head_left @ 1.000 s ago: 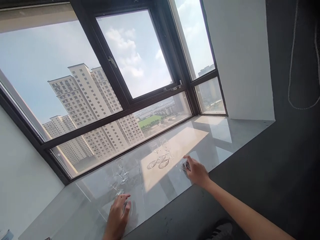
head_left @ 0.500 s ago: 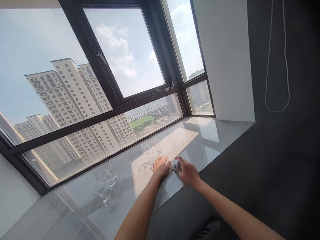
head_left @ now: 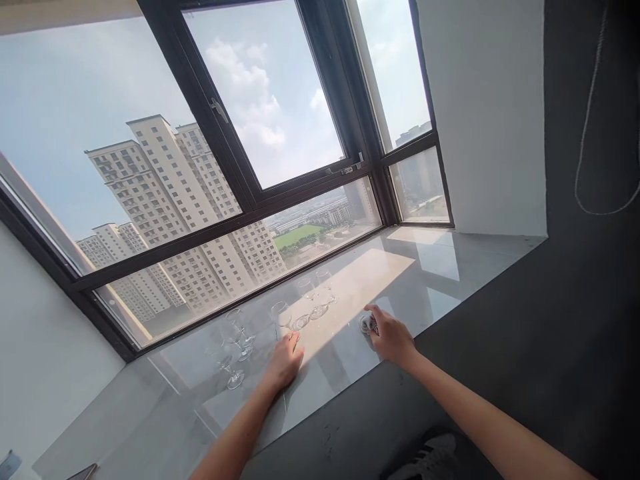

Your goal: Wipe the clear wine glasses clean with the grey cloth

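My left hand (head_left: 286,361) is closed at the stem of a clear wine glass (head_left: 281,311) on the tiled sill. The glass's bowl shows above my fingers; its foot is hidden. My right hand (head_left: 393,338) grips a small, crumpled grey-white cloth (head_left: 367,325) low over the sill, apart from the glasses. Behind, between my hands, stand two clear stemmed glasses, one at left (head_left: 306,289) and one at right (head_left: 326,283), casting oval shadows. To the left of my left hand is another group of stemmed glasses (head_left: 235,379), faint against the glossy tile.
The glossy sill (head_left: 330,373) runs along a dark-framed window (head_left: 250,200), with its front edge dropping to a dark floor. A white wall pillar (head_left: 485,120) bounds the right end, with a hanging cord (head_left: 583,147) beyond. A shoe (head_left: 425,460) shows at the bottom.
My left hand has moved left along the sill with the wine glass, away from the right hand. The right hand stays on the cloth. The view has swung slightly left.
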{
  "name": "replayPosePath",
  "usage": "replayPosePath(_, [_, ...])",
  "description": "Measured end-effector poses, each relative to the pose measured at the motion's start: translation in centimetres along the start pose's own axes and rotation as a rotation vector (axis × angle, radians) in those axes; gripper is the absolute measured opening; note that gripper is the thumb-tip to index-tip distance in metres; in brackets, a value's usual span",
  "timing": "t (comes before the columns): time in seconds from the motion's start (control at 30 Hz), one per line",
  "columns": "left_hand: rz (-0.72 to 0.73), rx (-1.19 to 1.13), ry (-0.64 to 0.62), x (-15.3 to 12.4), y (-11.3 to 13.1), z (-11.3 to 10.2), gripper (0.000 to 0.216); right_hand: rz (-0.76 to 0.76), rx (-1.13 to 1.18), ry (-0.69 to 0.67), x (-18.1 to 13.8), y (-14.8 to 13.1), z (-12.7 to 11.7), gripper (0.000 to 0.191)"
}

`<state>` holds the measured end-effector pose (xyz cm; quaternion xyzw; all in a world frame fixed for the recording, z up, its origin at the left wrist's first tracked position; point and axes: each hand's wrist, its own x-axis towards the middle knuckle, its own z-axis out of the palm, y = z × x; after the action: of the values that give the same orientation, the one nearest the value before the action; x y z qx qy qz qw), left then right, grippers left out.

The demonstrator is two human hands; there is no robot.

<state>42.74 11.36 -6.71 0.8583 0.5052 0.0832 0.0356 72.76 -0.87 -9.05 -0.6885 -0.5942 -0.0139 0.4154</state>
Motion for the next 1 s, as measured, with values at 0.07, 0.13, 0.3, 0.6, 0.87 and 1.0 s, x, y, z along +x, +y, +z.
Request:
replayPosePath(0.07, [-0.175, 0.026, 0.016, 1.3, -2.0, -0.5, 0.06, -0.01, -0.005, 0.008, 0.0, 0.1, 0.1, 0.042])
replayPosePath(0.13, [-0.334, 0.04, 0.029, 2.7, -3.5, -0.8, 0.062, -0.024, -0.001, 0.012, 0.0, 0.2, 0.2, 0.042])
replayPosePath(0.3, [-0.47, 0.053, 0.049, 4.7, -5.0, -0.7, 0.066, -0.031, 0.01, -0.003, 0.0, 0.2, 0.1, 0.041])
replayPosePath(0.6, [-0.542, 0.084, 0.135, 2.1, -3.6, 0.0, 0.061, -0.014, 0.026, -0.016, 0.1, 0.1, 0.1, 0.042])
replayPosePath(0.87, [0.112, -0.076, 0.09, 2.7, 2.1, 0.7, 0.057, -0.009, 0.009, -0.004, 0.1, 0.0, 0.1, 0.043])
replayPosePath(1.0, [0.025, -0.074, 0.039, 7.0, 5.7, 1.4, 0.07, -0.022, 0.011, 0.007, 0.1, 0.0, 0.0, 0.044])
